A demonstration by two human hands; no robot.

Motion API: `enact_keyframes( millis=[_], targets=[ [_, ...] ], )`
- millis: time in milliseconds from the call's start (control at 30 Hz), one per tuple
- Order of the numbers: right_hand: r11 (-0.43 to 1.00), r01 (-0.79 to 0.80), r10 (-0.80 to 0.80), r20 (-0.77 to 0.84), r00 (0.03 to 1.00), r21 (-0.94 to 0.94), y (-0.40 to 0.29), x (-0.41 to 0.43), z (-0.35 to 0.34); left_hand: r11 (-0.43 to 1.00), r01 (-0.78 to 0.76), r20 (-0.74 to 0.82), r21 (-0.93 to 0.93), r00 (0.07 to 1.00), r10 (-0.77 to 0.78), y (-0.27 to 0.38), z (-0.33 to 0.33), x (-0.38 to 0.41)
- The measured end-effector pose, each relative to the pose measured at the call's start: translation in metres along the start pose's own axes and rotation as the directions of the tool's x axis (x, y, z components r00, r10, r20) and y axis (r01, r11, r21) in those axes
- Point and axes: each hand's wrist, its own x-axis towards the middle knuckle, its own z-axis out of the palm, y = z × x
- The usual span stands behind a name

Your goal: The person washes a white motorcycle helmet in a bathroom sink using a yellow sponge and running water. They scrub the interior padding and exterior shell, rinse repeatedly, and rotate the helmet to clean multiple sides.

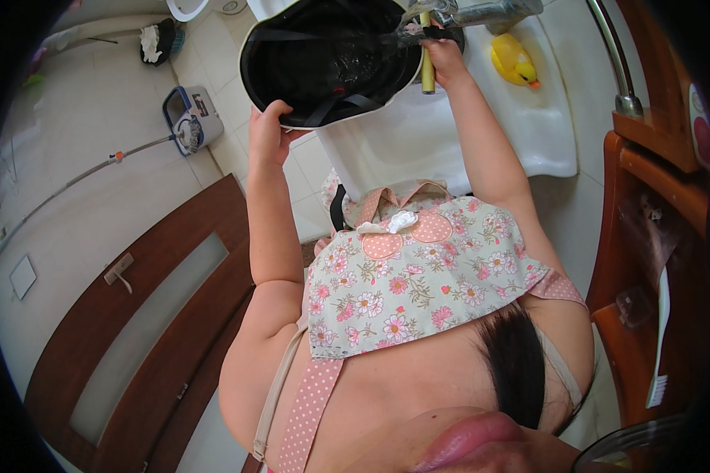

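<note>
A black-lined helmet (299, 65) with a pale rim and dark straps is turned hollow side up, with water running into it. My left hand (269, 130) grips its near left rim, thumb on the inside. At the right end, my right hand (447, 56) holds the rim area and a black strap; some fingers are hidden. A yellow-green bar (428, 74) stands between that hand and the rim. The metal faucet (497, 13) reaches in from the upper right, over the white washbasin (402, 136).
A yellow rubber duck (512, 59) sits on the basin's right ledge. Wooden shelving (657, 159) with a toothbrush (662, 331) is at the right. On the left are a wooden door (136, 337), a mop (83, 174) and its bucket (207, 112).
</note>
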Motion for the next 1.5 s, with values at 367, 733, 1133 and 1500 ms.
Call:
enact_keyframes(
  millis=[367, 733, 1133, 1500],
  targets=[
    [0.454, 0.397, -0.633, 0.025, 0.774, -0.798, 0.008, -0.044, 0.013, 0.995, -0.102, -0.102, -0.006, 0.990, 0.101, -0.002, 0.000, -0.012],
    [0.225, 0.474, -0.615, 0.254, 0.747, -0.851, -0.003, -0.067, 0.028, 0.974, -0.164, -0.075, 0.158, 0.981, 0.177, -0.002, -0.017, -0.007],
    [0.120, 0.464, -0.551, 0.330, 0.767, -0.878, -0.042, -0.031, 0.065, 0.979, -0.101, -0.018, 0.174, 0.994, 0.106, 0.006, -0.012, -0.009],
    [0.212, 0.396, -0.569, 0.217, 0.793, -0.893, 0.004, -0.067, 0.024, 0.974, -0.167, -0.069, 0.155, 0.981, 0.179, 0.006, -0.008, -0.004]
  ],
)
